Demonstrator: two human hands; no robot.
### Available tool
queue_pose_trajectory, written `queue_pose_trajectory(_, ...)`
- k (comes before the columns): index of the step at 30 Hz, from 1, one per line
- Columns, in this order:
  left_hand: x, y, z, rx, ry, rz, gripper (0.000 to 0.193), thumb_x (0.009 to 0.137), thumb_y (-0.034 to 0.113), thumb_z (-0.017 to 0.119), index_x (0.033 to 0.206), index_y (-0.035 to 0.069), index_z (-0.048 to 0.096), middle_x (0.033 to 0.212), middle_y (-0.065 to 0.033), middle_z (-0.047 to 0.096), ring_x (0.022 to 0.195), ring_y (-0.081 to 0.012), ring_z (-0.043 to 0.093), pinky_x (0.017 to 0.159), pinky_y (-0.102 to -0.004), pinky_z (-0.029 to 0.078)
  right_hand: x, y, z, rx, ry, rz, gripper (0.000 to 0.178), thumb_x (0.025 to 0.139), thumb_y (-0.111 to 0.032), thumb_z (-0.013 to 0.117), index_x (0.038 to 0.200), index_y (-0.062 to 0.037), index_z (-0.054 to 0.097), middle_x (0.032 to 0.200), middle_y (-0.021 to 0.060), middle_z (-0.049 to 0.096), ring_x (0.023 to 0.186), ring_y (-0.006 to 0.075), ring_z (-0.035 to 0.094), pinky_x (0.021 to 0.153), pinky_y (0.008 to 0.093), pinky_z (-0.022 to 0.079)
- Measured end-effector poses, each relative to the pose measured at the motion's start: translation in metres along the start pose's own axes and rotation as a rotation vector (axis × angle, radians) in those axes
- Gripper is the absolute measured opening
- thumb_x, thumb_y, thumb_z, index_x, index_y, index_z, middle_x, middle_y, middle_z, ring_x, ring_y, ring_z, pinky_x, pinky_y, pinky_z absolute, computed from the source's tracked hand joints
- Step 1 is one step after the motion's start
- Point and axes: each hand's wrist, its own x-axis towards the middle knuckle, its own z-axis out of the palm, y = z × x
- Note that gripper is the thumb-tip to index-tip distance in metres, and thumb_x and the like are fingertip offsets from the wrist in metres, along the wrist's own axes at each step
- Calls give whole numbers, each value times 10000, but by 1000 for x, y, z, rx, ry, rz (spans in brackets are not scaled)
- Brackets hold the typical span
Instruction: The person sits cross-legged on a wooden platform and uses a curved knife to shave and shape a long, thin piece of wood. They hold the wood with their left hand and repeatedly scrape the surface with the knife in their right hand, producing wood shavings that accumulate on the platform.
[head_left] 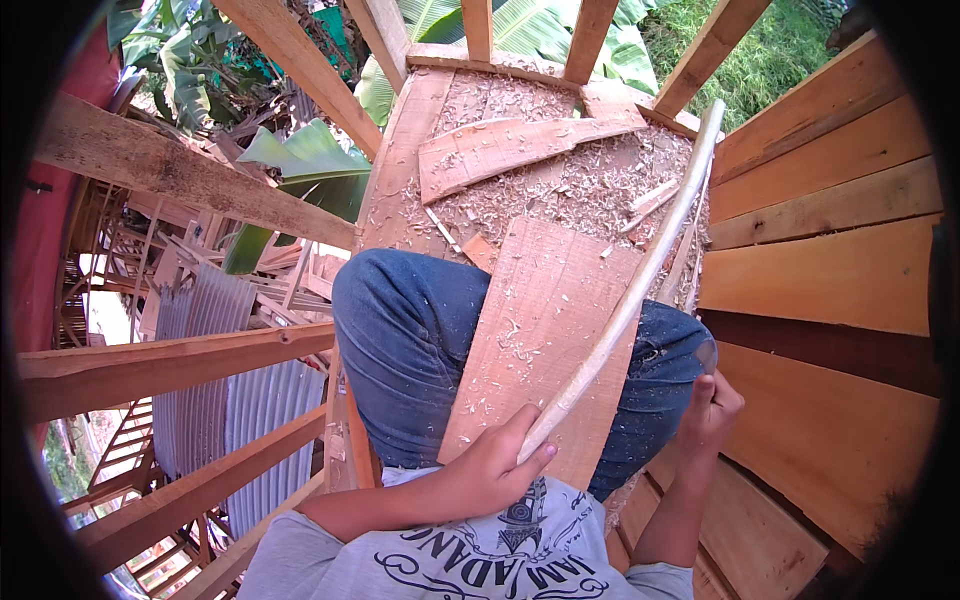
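Note:
My left hand [495,468] is closed around the lower end of a long, pale, slightly bent wooden stick [640,280]. The stick slants up and away to the right, across a flat wooden board [535,330] that lies over my lap between my knees. By my right knee, my right hand [712,402] is closed in a fist on a knife, whose short grey blade [707,355] points up out of it. The fist hides the knife's handle. The blade is apart from the stick. Shavings are scattered on the board and my jeans.
Wood shavings [590,195] cover the plank floor ahead, where a shaped wooden plank [510,152] lies. A board wall [820,270] closes the right side. Wooden rails [190,365] run along the left, with corrugated metal sheets [240,350] below and banana leaves beyond.

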Motion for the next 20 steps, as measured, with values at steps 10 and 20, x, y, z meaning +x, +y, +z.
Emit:
queue_pose_trajectory(10,-9,0,6,-43,-165,-1,155,963,142,529,973,4,458,697,-85,490,656,-134,474,609,-316,409,18,15,31,-15,112,74,661,885,-584,557,626,17,462,508,101,330,472,159,327,452,353,294)
queue_pose_trajectory(20,-5,-10,-12,-245,-179,-70,176,971,187,539,994,16,506,762,-15,498,724,-88,481,637,-270,398,-24,-46,20,-102,-255,-333,577,879,-552,587,593,-60,492,509,109,442,460,274,540,457,367,418)
